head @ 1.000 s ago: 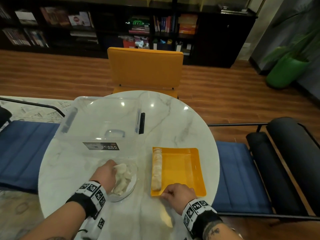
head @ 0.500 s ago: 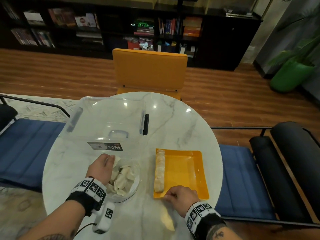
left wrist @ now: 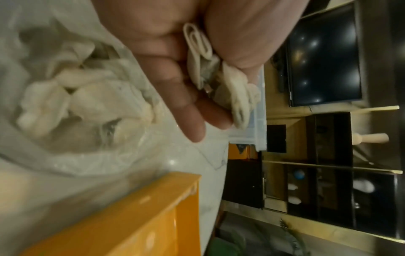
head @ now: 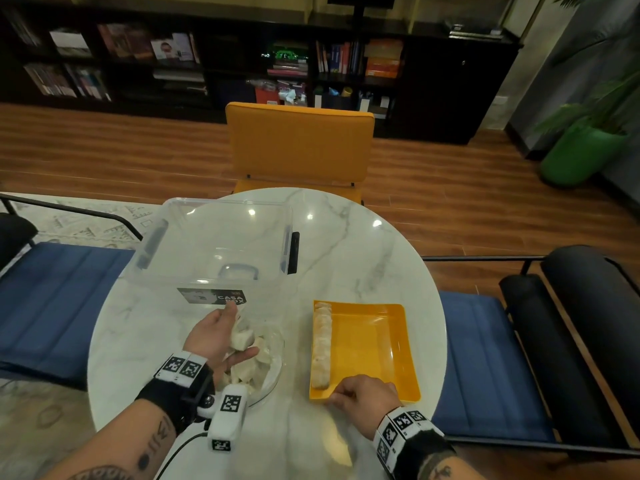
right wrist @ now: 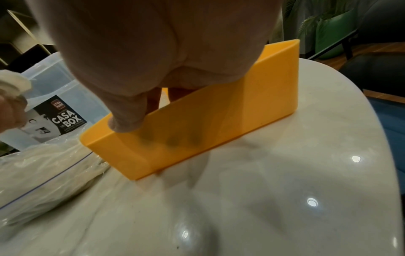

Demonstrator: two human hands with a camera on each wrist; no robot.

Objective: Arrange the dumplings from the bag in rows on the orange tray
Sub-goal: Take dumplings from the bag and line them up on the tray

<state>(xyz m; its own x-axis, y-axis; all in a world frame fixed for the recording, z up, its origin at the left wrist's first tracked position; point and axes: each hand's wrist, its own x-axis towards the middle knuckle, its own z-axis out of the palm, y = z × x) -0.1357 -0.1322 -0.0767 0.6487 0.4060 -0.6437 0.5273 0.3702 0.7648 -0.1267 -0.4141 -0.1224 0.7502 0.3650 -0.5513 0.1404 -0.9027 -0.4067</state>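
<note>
1. My left hand (head: 216, 336) is above the open mouth of the clear bag (head: 268, 370), palm turned toward the tray.
2. Its fingers (left wrist: 173, 97) and thumb are curled round a pale dumpling (left wrist: 232, 93); in the left wrist view the pleated dough shows between thumb and fingers, and it may be more than one piece, I cannot tell.
3. More dumplings in the bag (head: 247, 370) lie heaped together under that hand, on the marble table (head: 349, 258).
4. The orange tray (head: 372, 344) sits just to the right of the bag, flat on the table.
5. A row of dumplings (head: 321, 344) runs along the tray's left wall, from its far end to near its close corner; the remaining tray floor is bare orange.
6. My right hand (head: 363, 393) grips the tray's near edge close to the near-left corner.
7. In the right wrist view my thumb (right wrist: 126, 119) lies on the outside of the wall and the fingertips show as dark spots through the plastic on the inside, so that hand pinches the wall.
8. A clear storage box (head: 214, 244) with a "CASA BOX" label stands behind the bag.
9. An orange chair (head: 299, 143) faces me across the table.
</note>
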